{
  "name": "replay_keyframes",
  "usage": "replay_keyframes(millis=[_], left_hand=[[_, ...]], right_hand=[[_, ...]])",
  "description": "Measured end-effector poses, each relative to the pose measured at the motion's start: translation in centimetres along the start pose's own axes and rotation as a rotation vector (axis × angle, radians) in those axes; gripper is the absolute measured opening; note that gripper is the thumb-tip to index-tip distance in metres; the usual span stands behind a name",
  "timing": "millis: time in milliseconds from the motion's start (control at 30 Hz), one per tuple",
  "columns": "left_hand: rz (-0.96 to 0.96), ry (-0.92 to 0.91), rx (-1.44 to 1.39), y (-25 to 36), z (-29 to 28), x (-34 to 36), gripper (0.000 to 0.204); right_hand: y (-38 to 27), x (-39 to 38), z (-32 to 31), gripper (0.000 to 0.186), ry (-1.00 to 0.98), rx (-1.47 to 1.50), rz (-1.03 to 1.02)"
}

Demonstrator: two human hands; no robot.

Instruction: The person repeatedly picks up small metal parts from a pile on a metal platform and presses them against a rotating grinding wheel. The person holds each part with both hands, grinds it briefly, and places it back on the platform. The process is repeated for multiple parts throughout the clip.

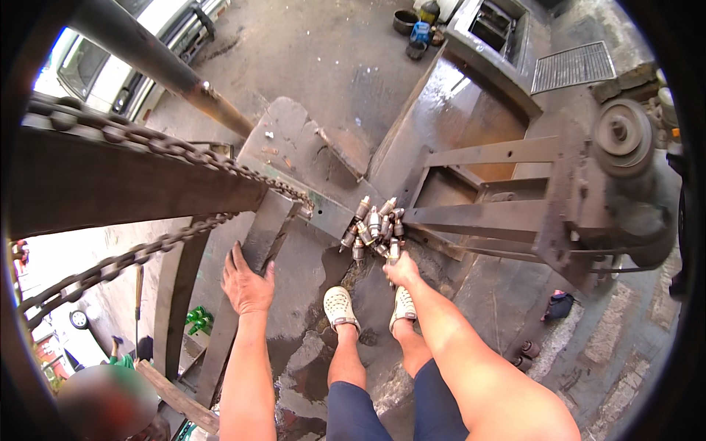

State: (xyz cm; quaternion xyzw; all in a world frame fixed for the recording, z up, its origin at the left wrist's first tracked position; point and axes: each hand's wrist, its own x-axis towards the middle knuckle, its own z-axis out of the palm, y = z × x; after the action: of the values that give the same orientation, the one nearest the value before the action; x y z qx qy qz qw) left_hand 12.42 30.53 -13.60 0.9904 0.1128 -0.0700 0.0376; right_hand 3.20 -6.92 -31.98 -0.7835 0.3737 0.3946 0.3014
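My right hand [401, 271] is closed around a short cylindrical metal part [395, 248] with a bright upper end. It is at the near edge of a heap of similar metal cylinders [375, 223], some shiny and some dark brown. The heap lies on the grimy ground ahead of my feet, and I cannot make out the parts' exact kind. My left hand [248, 283] has its fingers spread and rests against an upright steel beam [266, 234]. Nothing is in the left hand.
Heavy chains [147, 140] stretch beside a thick steel beam [132, 180] at the left. A rusty frame with a pulley [622, 135] stands at the right. Far off are a blue container [420, 32] and a parked white vehicle [99, 62]. Another person is at the lower left.
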Motion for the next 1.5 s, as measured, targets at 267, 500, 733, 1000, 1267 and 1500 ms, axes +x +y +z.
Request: replay_keyframes(millis=[267,500,733,1000,1267,1500], left_hand=[[0.116,0.141,-0.022,-0.3,1.6,0.2,0.097],[0.208,0.201,0.014,-0.6,2.6,0.0,0.099],[0.152,0.155,0.035,-0.4,2.0,-0.3,0.1],[0.135,-0.206,0.106,-0.6,-2.0,-0.2,0.117],[0.203,-0.582,-0.04,-2.3,-9.0,-14.2,0.123],[0.422,-0.922,0.207,-7.8,-15.3,-19.6,0.122]], right_hand=[[6.5,15.2,10.3,0.041,0.139,0.647,0.417],[11.6,22.3,12.6,0.066,0.335,0.665,0.442],[14.4,14.4,9.8,0.084,0.283,0.212,0.099],[17.0,-15.7,-2.8,0.083,0.068,0.093,-0.035],[30.9,-37.3,-16.6,0.065,0.252,0.202,0.237],[39.2,-38.6,-20.5,0.04,0.738,0.267,0.455]])
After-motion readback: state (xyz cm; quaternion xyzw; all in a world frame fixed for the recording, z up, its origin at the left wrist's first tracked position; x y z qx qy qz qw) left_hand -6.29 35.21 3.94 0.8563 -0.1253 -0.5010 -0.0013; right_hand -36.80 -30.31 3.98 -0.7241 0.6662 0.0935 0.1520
